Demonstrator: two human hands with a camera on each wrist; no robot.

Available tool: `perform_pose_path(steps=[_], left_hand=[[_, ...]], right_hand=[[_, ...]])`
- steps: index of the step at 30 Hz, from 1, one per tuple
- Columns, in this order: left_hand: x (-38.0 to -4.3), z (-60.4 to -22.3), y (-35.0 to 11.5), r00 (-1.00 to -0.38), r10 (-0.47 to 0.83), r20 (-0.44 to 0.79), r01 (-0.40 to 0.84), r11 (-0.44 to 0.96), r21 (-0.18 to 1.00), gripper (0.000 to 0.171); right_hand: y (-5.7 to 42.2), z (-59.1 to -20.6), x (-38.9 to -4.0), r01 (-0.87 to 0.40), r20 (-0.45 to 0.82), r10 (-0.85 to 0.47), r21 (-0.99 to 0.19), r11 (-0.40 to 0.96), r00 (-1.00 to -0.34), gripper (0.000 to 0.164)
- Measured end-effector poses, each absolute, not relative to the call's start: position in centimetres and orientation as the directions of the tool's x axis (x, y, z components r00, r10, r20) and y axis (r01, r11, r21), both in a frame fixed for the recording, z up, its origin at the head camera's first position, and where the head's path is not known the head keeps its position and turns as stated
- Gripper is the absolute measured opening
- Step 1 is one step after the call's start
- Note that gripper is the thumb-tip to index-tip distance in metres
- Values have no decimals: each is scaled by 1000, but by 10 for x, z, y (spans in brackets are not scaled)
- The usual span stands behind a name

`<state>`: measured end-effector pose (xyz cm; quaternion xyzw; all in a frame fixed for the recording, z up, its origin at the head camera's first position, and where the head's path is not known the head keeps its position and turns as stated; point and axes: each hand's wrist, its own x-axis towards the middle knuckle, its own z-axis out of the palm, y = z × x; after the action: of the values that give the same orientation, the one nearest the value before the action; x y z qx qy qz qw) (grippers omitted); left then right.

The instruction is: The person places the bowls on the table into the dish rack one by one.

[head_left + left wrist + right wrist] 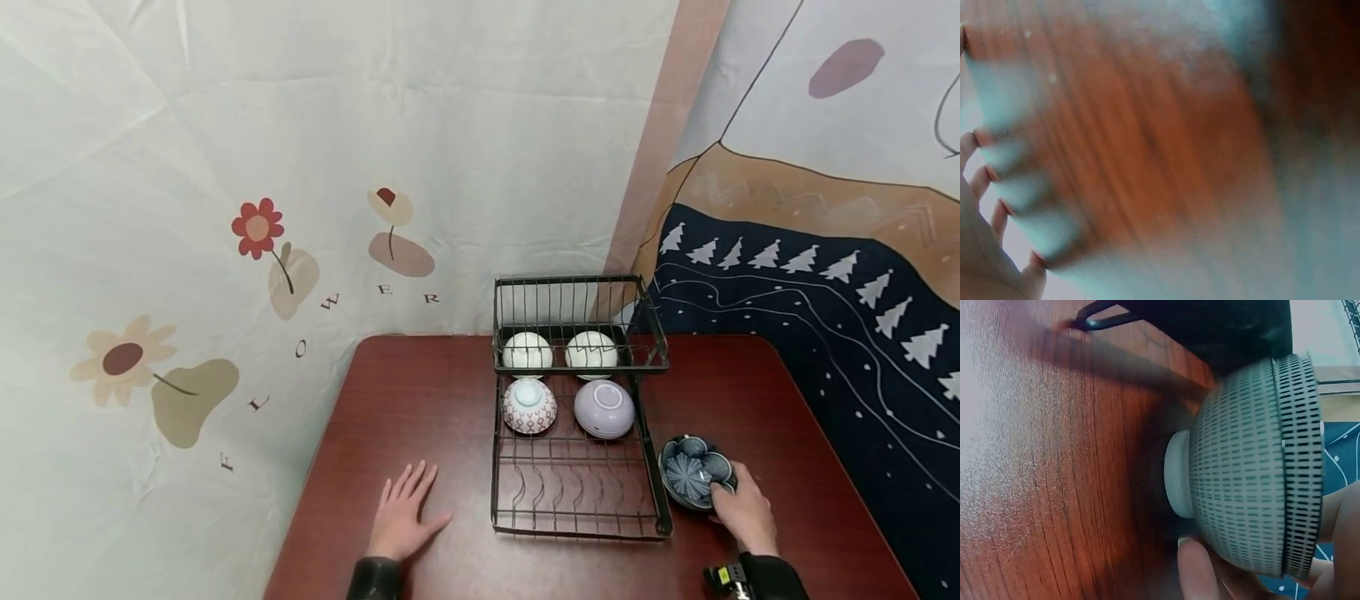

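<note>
At the table's right side, my right hand [746, 510] grips the near right rim of a bowl [687, 473] with a dark blue, petal-patterned inside. In the right wrist view the bowl [1241, 469] has a pale outside with rows of small dashes and a white foot; fingers curl at its rim and underside. It is upright, just right of a black wire dish rack [581, 533]. Whether its foot touches the table I cannot tell. My left hand [405, 515] rests palm down on the table, fingers spread, holding nothing; the left wrist view is blurred.
The rack holds upside-down bowls: a brown-patterned bowl [529, 408], a lilac bowl [604, 409], and two white bowls [527, 352] behind, seen through the raised upper basket [581, 367]. Wire slots fill the rack's near part. The reddish-brown table [420, 383] meets printed cloth at the back.
</note>
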<state>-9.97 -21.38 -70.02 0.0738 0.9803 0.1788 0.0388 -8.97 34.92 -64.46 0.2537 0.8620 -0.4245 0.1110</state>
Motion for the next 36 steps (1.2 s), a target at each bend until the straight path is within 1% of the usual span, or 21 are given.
perform_pose_path(steps=[3,7,11,14,19,22,27,31,36], left_hand=[[-99,-702,-214,-987,151,-61,120,927,356,92],[-99,-707,-215,-987,149,-68,117,932,342,92],[-99,-708,-215,-987,149,-68,117,930,347,92],[-98,-709,-215,-987,148,-63,116,927,358,92],[-99,-710,-216,-989,143,-45,118,924,363,92],[-99,-707,-216,-989,142,-44,116,922,369,92],[-99,-706,-215,-988,136,-74,101,927,360,92],[-98,-705,-216,-987,137,-80,100,929,355,93],[-99,-706,-216,-987,141,-75,106,929,355,92]], right_hand=[[352,-646,-92,537,-412,343,-647,541,-844,68],[359,-650,-97,540,-428,332,-617,573,-841,77],[366,-662,-101,514,-391,336,-607,606,-857,79],[364,-665,-101,506,-348,367,-607,613,-863,75],[353,-656,-100,525,-312,427,-593,610,-849,66],[349,-654,-100,531,-281,466,-610,588,-839,62],[343,-654,-99,493,-181,518,-663,563,-836,51],[341,-655,-98,469,-111,542,-662,585,-833,44],[336,-655,-98,422,-9,555,-659,622,-832,39]])
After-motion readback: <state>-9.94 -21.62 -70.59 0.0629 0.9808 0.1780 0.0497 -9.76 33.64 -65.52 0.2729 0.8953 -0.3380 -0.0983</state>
